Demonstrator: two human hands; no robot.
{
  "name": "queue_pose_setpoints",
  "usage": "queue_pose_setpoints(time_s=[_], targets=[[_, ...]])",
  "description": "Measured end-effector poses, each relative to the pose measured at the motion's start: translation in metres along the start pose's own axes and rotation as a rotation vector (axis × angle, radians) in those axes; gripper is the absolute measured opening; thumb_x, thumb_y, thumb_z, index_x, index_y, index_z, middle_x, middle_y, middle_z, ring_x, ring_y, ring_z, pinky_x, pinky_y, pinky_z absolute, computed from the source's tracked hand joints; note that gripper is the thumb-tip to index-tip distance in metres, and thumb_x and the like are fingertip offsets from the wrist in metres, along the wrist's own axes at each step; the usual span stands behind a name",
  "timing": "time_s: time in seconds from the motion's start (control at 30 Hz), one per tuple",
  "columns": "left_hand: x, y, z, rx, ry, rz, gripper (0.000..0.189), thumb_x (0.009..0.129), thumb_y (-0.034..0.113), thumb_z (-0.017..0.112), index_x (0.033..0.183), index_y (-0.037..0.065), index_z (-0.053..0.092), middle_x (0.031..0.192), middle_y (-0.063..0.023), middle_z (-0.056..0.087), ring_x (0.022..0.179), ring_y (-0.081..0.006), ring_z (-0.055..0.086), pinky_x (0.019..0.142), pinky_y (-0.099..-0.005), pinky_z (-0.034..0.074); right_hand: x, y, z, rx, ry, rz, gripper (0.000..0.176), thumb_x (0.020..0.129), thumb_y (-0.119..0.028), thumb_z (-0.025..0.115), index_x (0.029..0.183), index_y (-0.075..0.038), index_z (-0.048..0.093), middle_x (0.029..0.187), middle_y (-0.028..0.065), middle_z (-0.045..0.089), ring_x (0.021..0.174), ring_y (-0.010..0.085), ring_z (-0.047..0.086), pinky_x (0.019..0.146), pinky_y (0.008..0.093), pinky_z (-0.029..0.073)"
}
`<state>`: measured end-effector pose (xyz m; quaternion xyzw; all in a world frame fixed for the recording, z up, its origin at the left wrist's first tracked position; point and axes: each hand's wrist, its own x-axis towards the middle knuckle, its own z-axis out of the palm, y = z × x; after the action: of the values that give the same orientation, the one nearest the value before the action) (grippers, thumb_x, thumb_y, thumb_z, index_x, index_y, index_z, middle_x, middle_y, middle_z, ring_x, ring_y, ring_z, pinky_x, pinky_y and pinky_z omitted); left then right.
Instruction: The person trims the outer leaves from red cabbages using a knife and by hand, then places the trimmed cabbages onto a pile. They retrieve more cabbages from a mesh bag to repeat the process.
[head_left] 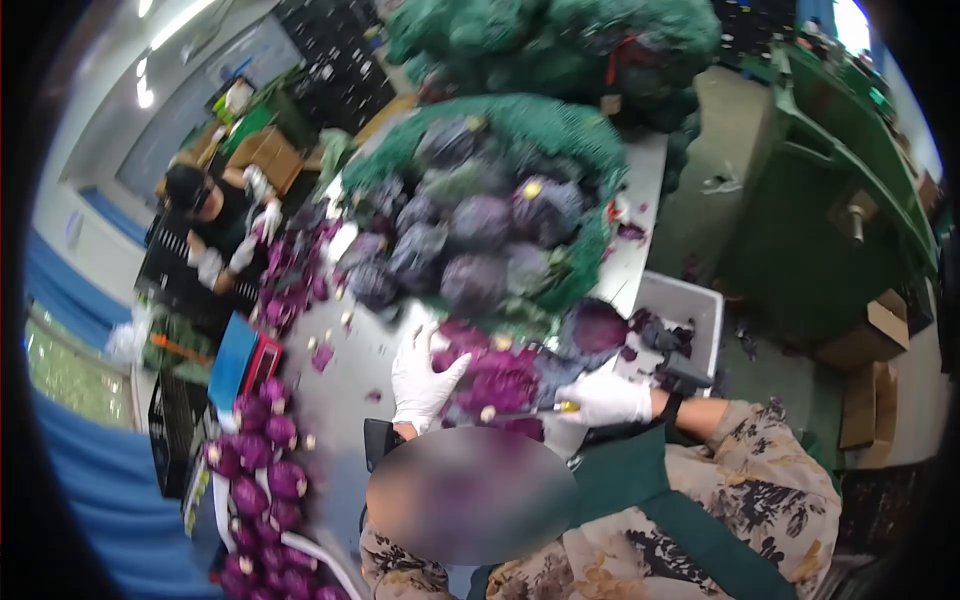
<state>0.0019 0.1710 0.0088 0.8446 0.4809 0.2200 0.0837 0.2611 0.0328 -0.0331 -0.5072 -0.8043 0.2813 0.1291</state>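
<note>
My left hand, in a white glove, has its fingers apart beside purple cabbage pieces on the metal table. My right hand, also gloved in white, is closed round the yellowish handle of a knife. The thin blade points left, close to the cut cabbage near the table's front. A larger cabbage with dark outer leaves lies just above my right hand. Beyond both hands, a green net holds several whole purple cabbages.
Peeled cabbages are piled at the lower left, near a blue and red box. A grey bin with leaf scraps stands right of the table. Across at the left is a co-worker with white gloves. Green containers stand at right.
</note>
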Motion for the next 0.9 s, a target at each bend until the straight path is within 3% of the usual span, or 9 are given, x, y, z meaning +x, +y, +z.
queue_pose_setpoints(time_s=[0.13,0.27,0.33,0.5,0.67,0.77,0.8,0.87,0.9], targets=[[0.081,-0.005,0.070,0.014,0.027,-0.018,0.087,0.074,0.046,0.077,0.140,0.003,0.041,0.138,-0.0217,0.045,0.127,-0.0375,0.045,0.103,-0.0419,0.041,-0.018,0.025,-0.004,0.032,0.073,0.032,0.034,0.091,-0.043,0.059,0.095,-0.009,0.061,0.068,0.0168,0.062,0.063,0.0373,0.063,0.057,0.0468,0.049],[0.133,0.019,0.106,0.227,-0.166,-0.234,0.106,0.064,0.056,0.078,0.144,0.002,0.034,0.141,-0.0267,0.039,0.125,-0.0426,0.045,0.102,-0.0457,0.042,-0.033,0.051,-0.002,0.081,0.159,0.091,0.035,0.091,-0.045,0.057,0.096,-0.010,0.061,0.069,0.0156,0.062,0.063,0.0371,0.063,0.056,0.0465,0.049],[0.147,0.025,0.104,0.283,-0.284,-0.309,0.111,0.057,0.061,0.079,0.140,0.001,0.037,0.132,-0.0248,0.045,0.118,-0.0424,0.049,0.094,-0.0496,0.047,-0.036,0.067,0.004,0.097,0.129,0.136,0.036,0.092,-0.044,0.057,0.097,-0.009,0.061,0.069,0.0156,0.062,0.063,0.0374,0.063,0.057,0.0462,0.049],[0.142,0.009,0.094,0.272,-0.300,-0.190,0.115,0.051,0.054,0.087,0.140,0.002,0.034,0.128,-0.0259,0.046,0.115,-0.0433,0.052,0.091,-0.0473,0.050,-0.028,0.069,-0.003,0.118,0.070,0.118,0.041,0.093,-0.045,0.056,0.104,-0.006,0.061,0.075,0.0172,0.064,0.069,0.0376,0.064,0.062,0.0462,0.050],[0.115,-0.026,0.090,-0.151,-0.060,-0.043,0.102,0.057,0.035,0.089,0.138,0.001,0.037,0.128,-0.0179,0.048,0.117,-0.0331,0.051,0.099,-0.0420,0.044,-0.025,0.067,-0.013,0.213,0.093,0.132,0.042,0.093,-0.046,0.055,0.110,-0.008,0.062,0.082,0.0190,0.066,0.077,0.0378,0.065,0.068,0.0451,0.051],[0.087,-0.052,0.094,-0.835,0.107,-0.308,0.081,0.072,0.021,0.083,0.135,-0.001,0.037,0.127,-0.0135,0.047,0.114,-0.0253,0.051,0.098,-0.0366,0.044,-0.034,0.064,-0.028,0.301,0.167,0.105,0.039,0.093,-0.043,0.057,0.106,-0.007,0.063,0.084,0.0188,0.066,0.077,0.0376,0.065,0.069,0.0435,0.051],[0.070,-0.056,0.085,-1.057,0.108,-0.551,0.075,0.078,0.022,0.080,0.135,0.002,0.036,0.126,-0.0140,0.048,0.116,-0.0267,0.051,0.090,-0.0374,0.050,-0.031,0.065,-0.027,0.364,0.178,0.084,0.037,0.093,-0.041,0.058,0.104,-0.006,0.063,0.084,0.0187,0.066,0.078,0.0372,0.065,0.070,0.0427,0.051],[0.034,-0.066,0.072,-1.317,0.175,-0.724,0.071,0.082,0.035,0.074,0.137,0.012,0.035,0.127,-0.0135,0.049,0.113,-0.0348,0.054,0.078,-0.0516,0.056,-0.025,0.039,-0.046,0.556,0.104,0.243,0.031,0.093,-0.034,0.062,0.102,-0.005,0.062,0.080,0.0164,0.064,0.074,0.0306,0.064,0.069,0.0390,0.050],[0.015,-0.065,0.065,-1.392,0.240,-0.714,0.069,0.083,0.038,0.072,0.138,0.013,0.037,0.130,-0.0138,0.049,0.112,-0.0379,0.055,0.078,-0.0552,0.055,-0.016,0.044,-0.034,0.583,0.159,0.178,0.030,0.093,-0.032,0.062,0.101,-0.004,0.062,0.079,0.0148,0.062,0.073,0.0262,0.062,0.069,0.0372,0.049]])
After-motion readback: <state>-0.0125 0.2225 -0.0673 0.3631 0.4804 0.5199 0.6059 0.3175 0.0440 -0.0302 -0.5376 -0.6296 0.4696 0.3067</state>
